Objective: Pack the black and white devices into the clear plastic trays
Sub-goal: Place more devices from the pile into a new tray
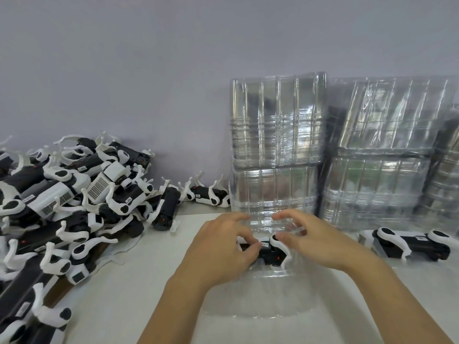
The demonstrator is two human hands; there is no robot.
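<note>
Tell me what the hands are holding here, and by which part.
One black and white device, over a clear tray. The left hand grips its left end; the right hand rests curled over its right end.

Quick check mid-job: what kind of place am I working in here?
Probably a factory packing bench. A big heap of identical black and white devices lies at the left, stacks of clear plastic trays stand against the wall, and both hands, left and right, seat one device in a tray.
</note>
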